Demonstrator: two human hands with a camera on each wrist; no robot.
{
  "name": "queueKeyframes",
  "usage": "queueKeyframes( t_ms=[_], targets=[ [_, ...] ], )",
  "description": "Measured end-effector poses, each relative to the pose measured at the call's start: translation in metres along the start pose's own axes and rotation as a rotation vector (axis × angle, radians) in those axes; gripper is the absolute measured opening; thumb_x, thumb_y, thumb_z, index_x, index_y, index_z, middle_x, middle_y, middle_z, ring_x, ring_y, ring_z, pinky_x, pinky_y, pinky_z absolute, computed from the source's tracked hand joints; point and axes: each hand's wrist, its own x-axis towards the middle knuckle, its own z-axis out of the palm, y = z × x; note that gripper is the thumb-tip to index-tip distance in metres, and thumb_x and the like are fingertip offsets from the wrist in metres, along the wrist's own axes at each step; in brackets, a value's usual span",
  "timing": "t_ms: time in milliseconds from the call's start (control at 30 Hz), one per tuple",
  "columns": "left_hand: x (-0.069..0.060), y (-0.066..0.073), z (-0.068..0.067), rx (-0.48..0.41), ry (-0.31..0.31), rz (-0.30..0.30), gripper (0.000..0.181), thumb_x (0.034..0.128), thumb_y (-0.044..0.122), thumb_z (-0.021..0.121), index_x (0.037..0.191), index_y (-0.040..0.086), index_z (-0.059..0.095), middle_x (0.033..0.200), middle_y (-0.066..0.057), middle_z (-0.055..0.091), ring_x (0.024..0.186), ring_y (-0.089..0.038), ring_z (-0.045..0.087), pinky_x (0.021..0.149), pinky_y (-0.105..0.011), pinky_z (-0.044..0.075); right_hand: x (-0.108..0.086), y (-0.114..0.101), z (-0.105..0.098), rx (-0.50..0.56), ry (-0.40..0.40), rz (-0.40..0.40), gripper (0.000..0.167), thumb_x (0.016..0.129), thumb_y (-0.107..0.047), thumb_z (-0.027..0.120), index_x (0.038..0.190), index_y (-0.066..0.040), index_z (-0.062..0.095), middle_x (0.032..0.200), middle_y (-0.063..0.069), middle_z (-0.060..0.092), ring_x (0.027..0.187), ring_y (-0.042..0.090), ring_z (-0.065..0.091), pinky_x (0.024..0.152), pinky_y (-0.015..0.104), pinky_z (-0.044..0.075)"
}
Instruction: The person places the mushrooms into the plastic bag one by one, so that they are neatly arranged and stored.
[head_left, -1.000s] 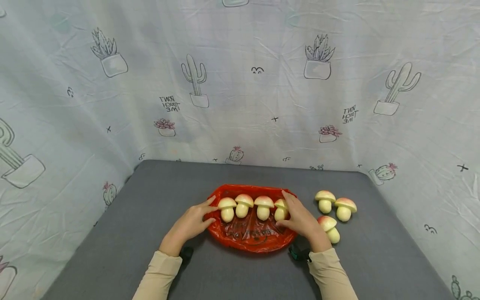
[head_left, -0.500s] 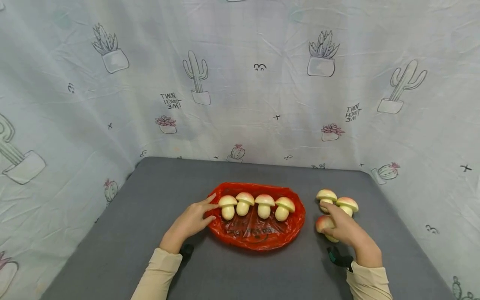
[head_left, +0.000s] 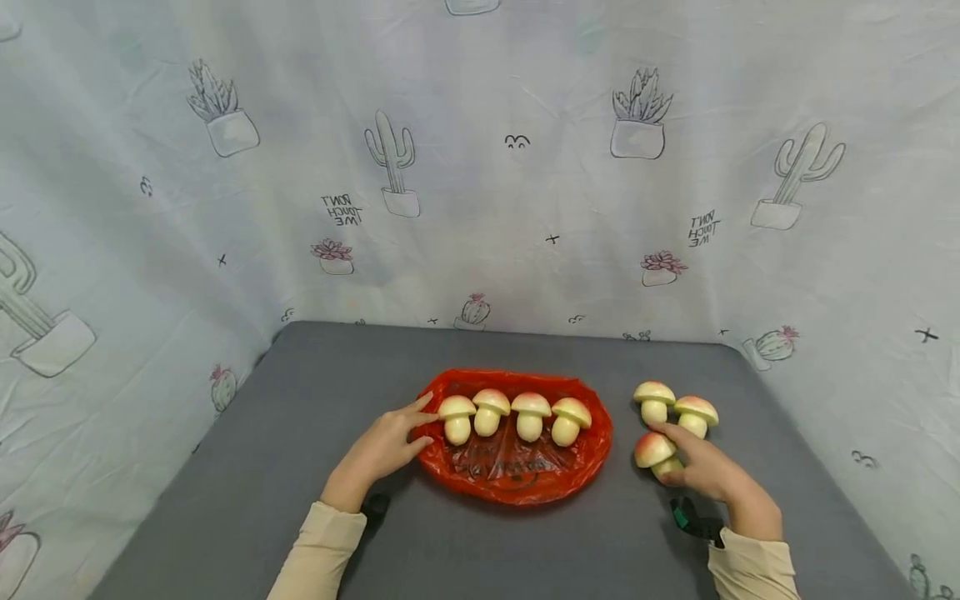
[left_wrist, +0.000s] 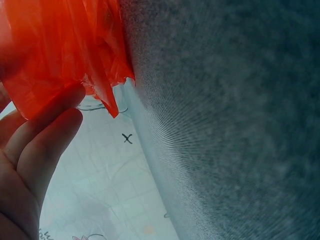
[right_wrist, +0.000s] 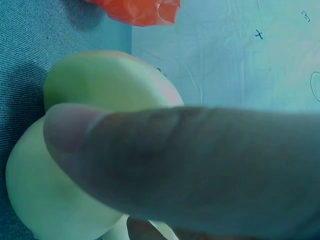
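In the head view, my right hand [head_left: 708, 467] pinches the stem of a pale yellow mushroom [head_left: 655, 450] with a reddish cap, which lies tilted on the table. From the right wrist, the thumb [right_wrist: 150, 155] lies across the pale mushroom [right_wrist: 55, 190]; the other fingers are mostly hidden. My left hand [head_left: 386, 442] rests its spread, fairly straight fingers on the left rim of a shallow container lined with red plastic [head_left: 517, 492]. In the left wrist view, fingers [left_wrist: 50, 135] touch the outside of the red plastic [left_wrist: 55, 50]. Several mushrooms [head_left: 529, 417] stand in a row inside the container.
Two more mushrooms, one [head_left: 654, 402] left of the other [head_left: 696, 415], stand just behind the right hand. The grey table [head_left: 480, 550] ends at a pale curtain [head_left: 480, 192] printed with cactus drawings.
My right hand has left the rightmost mushroom in the container and moved right to the tilted mushroom on the table, now gripping its stem. The left hand has stayed at the rim.
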Motion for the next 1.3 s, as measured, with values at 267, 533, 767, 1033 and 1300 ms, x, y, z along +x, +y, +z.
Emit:
queueKeyframes(
  t_ms=[267, 533, 767, 1033, 1300],
  targets=[
    [-0.003, -0.003, 0.001, -0.045, 0.023, -0.011, 0.039, 0.0851, 0.014, 0.071, 0.123, 0.007, 0.065, 0.146, -0.012, 0.043, 0.116, -0.031, 0.058, 0.088, -0.039, 0.051, 0.003, 0.0, 0.0, -0.027, 0.012, -0.032, 0.076, 0.067, -0.005, 0.078, 0.136, 0.005, 0.046, 0.133, 0.026, 0.051, 0.116, 0.038, 0.05, 0.085, 0.043, 0.046],
    [0.0, -0.002, 0.0, -0.045, 0.043, 0.003, 0.038, 0.0846, 0.014, 0.071, 0.121, 0.008, 0.066, 0.146, -0.012, 0.043, 0.118, -0.03, 0.057, 0.087, -0.038, 0.051, 0.006, 0.002, -0.002, -0.042, -0.002, -0.083, 0.074, 0.066, -0.004, 0.078, 0.134, 0.003, 0.048, 0.134, 0.023, 0.052, 0.111, 0.03, 0.051, 0.08, 0.032, 0.045],
    [0.0, 0.0, -0.001, -0.044, 0.03, -0.006, 0.038, 0.0844, 0.015, 0.072, 0.121, 0.008, 0.066, 0.145, -0.013, 0.044, 0.121, -0.032, 0.054, 0.092, -0.041, 0.05, 0.004, 0.004, 0.002, -0.026, 0.004, -0.079, 0.077, 0.064, -0.002, 0.078, 0.135, 0.004, 0.047, 0.133, 0.024, 0.052, 0.111, 0.031, 0.05, 0.082, 0.032, 0.045],
    [0.0, -0.001, -0.001, -0.035, 0.042, -0.003, 0.038, 0.0838, 0.015, 0.072, 0.121, 0.007, 0.066, 0.145, -0.013, 0.044, 0.12, -0.03, 0.056, 0.088, -0.039, 0.051, 0.003, 0.0, -0.004, 0.027, 0.031, -0.043, 0.075, 0.07, -0.009, 0.079, 0.136, 0.003, 0.046, 0.132, 0.024, 0.052, 0.108, 0.025, 0.051, 0.078, 0.031, 0.046],
    [0.001, -0.001, 0.002, -0.031, 0.029, 0.016, 0.039, 0.0844, 0.015, 0.071, 0.123, 0.009, 0.066, 0.145, -0.014, 0.044, 0.088, -0.023, 0.066, 0.074, -0.029, 0.05, 0.005, -0.006, -0.005, 0.327, 0.029, -0.102, 0.075, 0.084, -0.014, 0.071, 0.143, 0.008, 0.03, 0.135, 0.033, 0.043, 0.103, -0.014, 0.047, 0.082, 0.018, 0.048]
  ],
)
